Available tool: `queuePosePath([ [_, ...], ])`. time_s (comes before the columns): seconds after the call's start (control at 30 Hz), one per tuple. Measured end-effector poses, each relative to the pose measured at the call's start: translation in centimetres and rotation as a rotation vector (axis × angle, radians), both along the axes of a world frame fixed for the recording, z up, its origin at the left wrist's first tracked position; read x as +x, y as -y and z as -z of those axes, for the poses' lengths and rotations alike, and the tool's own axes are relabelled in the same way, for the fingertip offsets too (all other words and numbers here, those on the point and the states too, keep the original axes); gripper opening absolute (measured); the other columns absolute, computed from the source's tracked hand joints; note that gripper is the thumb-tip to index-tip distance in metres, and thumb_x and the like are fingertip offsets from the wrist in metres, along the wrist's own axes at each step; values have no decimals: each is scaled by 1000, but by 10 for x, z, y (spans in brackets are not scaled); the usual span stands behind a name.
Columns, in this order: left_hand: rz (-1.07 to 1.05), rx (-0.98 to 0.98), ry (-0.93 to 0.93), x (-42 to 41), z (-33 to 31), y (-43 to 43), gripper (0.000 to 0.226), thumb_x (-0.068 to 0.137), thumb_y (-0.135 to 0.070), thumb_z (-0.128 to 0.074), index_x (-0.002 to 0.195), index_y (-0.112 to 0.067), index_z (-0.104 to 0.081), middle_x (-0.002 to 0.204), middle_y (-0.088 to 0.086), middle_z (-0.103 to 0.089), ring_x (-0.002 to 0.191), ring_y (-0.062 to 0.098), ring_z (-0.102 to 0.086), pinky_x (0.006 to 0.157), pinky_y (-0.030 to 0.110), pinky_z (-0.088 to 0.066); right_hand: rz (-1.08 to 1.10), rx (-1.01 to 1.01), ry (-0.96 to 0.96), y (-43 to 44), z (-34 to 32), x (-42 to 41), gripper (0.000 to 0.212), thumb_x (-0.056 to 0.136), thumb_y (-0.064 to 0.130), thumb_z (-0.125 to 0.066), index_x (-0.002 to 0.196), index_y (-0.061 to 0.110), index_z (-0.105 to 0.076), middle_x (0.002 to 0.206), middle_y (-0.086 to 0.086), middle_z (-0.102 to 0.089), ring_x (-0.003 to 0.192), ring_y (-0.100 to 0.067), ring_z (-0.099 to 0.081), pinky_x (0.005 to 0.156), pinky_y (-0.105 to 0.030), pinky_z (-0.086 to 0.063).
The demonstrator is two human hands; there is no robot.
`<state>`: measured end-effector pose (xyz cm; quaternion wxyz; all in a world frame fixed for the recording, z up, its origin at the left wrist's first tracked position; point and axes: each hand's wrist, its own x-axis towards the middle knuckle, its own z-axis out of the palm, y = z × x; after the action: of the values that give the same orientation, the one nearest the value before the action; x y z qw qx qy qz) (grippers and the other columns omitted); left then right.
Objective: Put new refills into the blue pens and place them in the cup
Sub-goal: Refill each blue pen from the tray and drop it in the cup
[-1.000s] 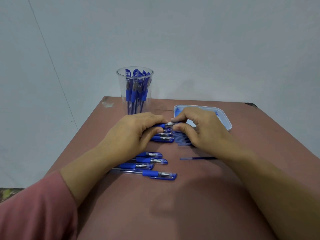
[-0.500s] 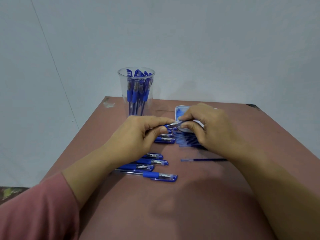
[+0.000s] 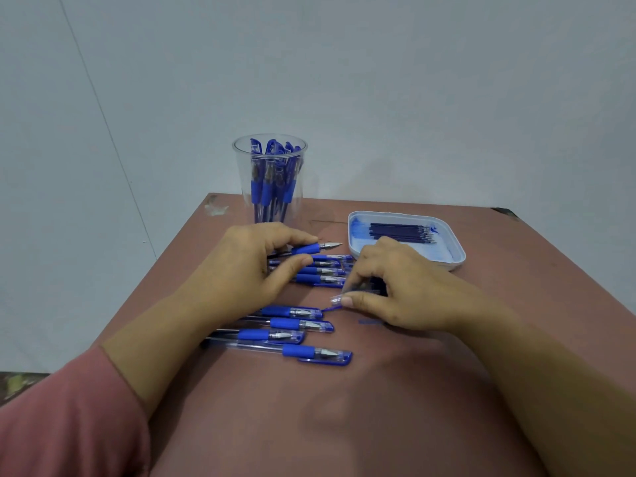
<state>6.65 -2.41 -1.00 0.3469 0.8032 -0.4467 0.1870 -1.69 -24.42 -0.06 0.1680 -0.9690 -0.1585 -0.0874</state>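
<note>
Plastic and see-through, the cup (image 3: 269,215) stands in the upper middle of the frame, near the far edge of the reddish-brown table (image 3: 344,425). It is packed with blue pens (image 3: 272,187) standing upright. To its right, in the middle right of the frame, sits a white tray (image 3: 451,242) smeared with blue ink. A bundle of dark refills (image 3: 399,233) lies in its far half.

The left hand (image 3: 247,266), in the centre of the frame, has its fingers and thumb curled round the barrel of an uncapped pen (image 3: 309,249), whose metal tip points right toward the tray. The right hand (image 3: 395,290), just below the tray, pinches a small clear cap (image 3: 336,299) between thumb and forefinger. The other fingers are bent over something dark beneath them that is too blurred to make out.

More capped pens (image 3: 323,271) lie side by side on the table between and under the two hands. Another row of four pens (image 3: 292,327) lies just below the left wrist, tips to the right.
</note>
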Motion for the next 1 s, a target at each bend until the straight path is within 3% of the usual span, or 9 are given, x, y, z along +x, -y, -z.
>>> queuePosePath([
  [0.07,33,46,41,2,1,0,27,88,-21,-68,115,-21,-70,100,-20,-66,93,-11,-58,81,3,-42,-10,-39,-7,-2,2,1,28,83,57,-60,93,34,-71,82,18,-50,89,-5,-41,84,-30,-39],
  [0.17,59,62,46,5,2,-2,28,88,-27,-67,116,-25,-69,100,-17,-69,93,-5,-63,82,16,-50,-11,-41,-5,-2,2,1,23,84,53,-62,95,35,-71,84,17,-50,89,-4,-41,85,-31,-39],
  [0.27,52,66,42,8,2,-3,30,87,-34,-65,117,-31,-68,100,-19,-69,92,-4,-63,79,23,-53,67,135,144,1,-2,1,17,81,47,-60,90,35,-69,83,16,-58,88,-4,-51,80,-29,-46],
  [0.37,54,61,40,9,2,-3,31,85,-35,-65,116,-31,-69,98,-19,-69,90,-4,-63,78,22,-52,103,271,200,-3,-4,1,11,89,48,-58,85,39,-63,83,18,-62,86,-3,-56,72,-19,-44],
  [0.53,68,66,34,5,2,0,29,85,-30,-68,115,-30,-69,99,-17,-70,92,-4,-62,80,11,-48,108,353,184,-15,1,6,36,86,56,-48,84,28,-70,81,10,-67,80,-8,-61,72,-32,-49],
  [0.63,77,70,33,6,2,-1,28,86,-29,-68,114,-28,-70,99,-18,-70,92,-4,-62,79,13,-49,84,388,171,-16,3,9,6,88,34,-65,84,39,-65,82,13,-67,80,-6,-62,74,-27,-51],
  [0.73,80,71,26,7,3,-1,26,87,-29,-67,113,-27,-70,99,-18,-70,91,-5,-63,79,15,-50,54,372,185,-17,2,8,27,86,22,-71,85,45,-58,82,18,-64,82,-5,-60,73,-18,-49],
  [0.93,47,64,18,8,2,-1,28,86,-35,-66,114,-33,-69,97,-22,-68,90,-5,-62,78,16,-51,56,376,181,-13,0,4,17,86,39,-66,101,45,-59,92,19,-62,91,-5,-59,77,-15,-47],
  [1.0,51,61,21,7,1,-1,30,86,-39,-63,114,-33,-69,96,-22,-67,90,-5,-62,78,16,-50,54,353,195,-13,0,5,5,90,38,-62,94,40,-63,88,18,-64,88,-3,-60,74,-16,-46],
])
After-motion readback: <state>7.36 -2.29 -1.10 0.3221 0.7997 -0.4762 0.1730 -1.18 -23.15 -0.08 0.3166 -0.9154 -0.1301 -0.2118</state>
